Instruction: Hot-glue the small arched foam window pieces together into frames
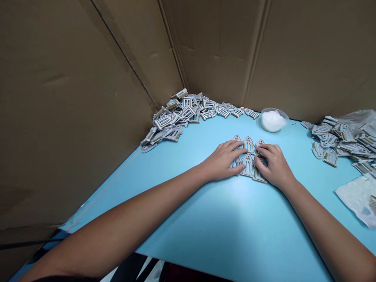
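Several small pointed-arch window pieces, pale with brown edges, lie flat in two close rows on the blue tabletop in front of me. My left hand [227,160] rests over the left end of the rows, fingers stretched and thumb apart, touching the pieces there. From the other side my right hand [272,162] lies over the right-hand pieces, its fingers and thumb spread on them. Between the hands an arch piece [248,145] in the back row and another arch piece [247,166] in the front row show. The outer pieces are partly hidden under my fingers.
A heap of similar arch pieces [166,121] lies at the back left against cardboard walls [217,51]. Behind my hands stands a clear bowl [273,120] of white material. To the right are another heap [348,143], a plastic bag [362,117] and a white sheet [357,197].
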A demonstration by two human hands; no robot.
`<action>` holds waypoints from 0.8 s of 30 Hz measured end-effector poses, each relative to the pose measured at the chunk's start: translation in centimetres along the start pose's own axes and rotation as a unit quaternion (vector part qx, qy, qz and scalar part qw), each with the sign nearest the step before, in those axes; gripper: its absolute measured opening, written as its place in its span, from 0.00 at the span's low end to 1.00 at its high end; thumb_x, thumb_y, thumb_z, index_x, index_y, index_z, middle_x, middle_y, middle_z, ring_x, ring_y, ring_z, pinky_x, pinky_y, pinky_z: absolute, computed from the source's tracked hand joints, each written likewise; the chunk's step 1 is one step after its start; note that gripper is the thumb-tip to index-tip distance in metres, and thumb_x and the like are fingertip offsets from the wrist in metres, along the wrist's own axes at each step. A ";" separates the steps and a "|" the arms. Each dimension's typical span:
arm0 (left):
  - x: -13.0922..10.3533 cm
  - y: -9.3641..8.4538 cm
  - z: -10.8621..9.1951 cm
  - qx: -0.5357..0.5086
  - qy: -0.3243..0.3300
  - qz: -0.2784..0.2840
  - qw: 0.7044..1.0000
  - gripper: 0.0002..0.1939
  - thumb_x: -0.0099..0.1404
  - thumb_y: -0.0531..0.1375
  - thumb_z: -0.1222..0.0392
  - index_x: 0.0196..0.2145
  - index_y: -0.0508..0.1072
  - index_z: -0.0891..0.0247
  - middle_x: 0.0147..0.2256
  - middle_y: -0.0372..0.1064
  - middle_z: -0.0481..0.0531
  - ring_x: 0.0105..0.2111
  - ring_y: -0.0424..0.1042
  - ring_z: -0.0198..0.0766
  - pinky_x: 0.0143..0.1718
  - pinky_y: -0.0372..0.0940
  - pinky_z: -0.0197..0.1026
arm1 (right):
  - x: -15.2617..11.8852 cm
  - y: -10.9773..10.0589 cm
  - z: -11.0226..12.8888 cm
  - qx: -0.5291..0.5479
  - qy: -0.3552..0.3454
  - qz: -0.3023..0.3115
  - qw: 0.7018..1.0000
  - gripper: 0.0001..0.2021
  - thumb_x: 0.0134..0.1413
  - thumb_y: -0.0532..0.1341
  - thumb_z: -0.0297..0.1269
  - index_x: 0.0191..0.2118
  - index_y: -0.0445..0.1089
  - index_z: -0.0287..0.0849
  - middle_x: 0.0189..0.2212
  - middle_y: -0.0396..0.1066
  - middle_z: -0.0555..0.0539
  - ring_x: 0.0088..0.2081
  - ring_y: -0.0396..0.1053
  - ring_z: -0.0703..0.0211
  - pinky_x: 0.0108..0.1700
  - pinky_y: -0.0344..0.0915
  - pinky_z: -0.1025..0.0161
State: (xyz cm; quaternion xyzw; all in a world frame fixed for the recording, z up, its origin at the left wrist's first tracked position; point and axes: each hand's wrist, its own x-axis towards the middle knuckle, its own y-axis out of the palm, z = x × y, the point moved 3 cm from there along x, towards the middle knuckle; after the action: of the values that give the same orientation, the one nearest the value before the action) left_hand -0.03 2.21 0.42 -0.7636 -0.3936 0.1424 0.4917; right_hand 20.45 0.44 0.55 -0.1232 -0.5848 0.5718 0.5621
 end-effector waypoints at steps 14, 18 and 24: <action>0.0 0.0 0.1 -0.007 0.004 -0.005 1.000 0.26 0.70 0.61 0.51 0.63 0.70 0.58 0.69 0.58 0.59 0.70 0.54 0.57 0.70 0.53 0.61 | 0.0 0.1 -0.4 0.011 0.033 0.025 0.999 0.18 0.62 0.53 0.29 0.49 0.79 0.40 0.49 0.77 0.36 0.50 0.69 0.40 0.56 0.69 0.38; 0.1 0.0 0.0 -0.005 0.005 0.001 1.000 0.27 0.70 0.61 0.51 0.63 0.69 0.60 0.69 0.58 0.61 0.70 0.53 0.58 0.70 0.52 0.61 | 0.0 0.1 -0.3 0.009 0.029 0.025 0.999 0.17 0.63 0.54 0.30 0.49 0.79 0.38 0.49 0.76 0.35 0.50 0.69 0.40 0.55 0.69 0.39; 0.0 -0.1 0.0 -0.004 0.006 0.002 1.000 0.26 0.71 0.60 0.50 0.63 0.69 0.59 0.69 0.58 0.60 0.70 0.54 0.57 0.70 0.52 0.60 | 0.0 0.0 -0.2 0.005 0.031 0.021 0.999 0.17 0.63 0.53 0.29 0.48 0.78 0.39 0.48 0.74 0.36 0.48 0.69 0.42 0.54 0.69 0.41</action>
State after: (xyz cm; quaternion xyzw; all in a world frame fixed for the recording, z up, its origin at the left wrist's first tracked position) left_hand -0.06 2.21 0.53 -0.7674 -0.3896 0.1368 0.4905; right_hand 20.59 0.55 0.51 -0.1500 -0.5613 0.5825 0.5684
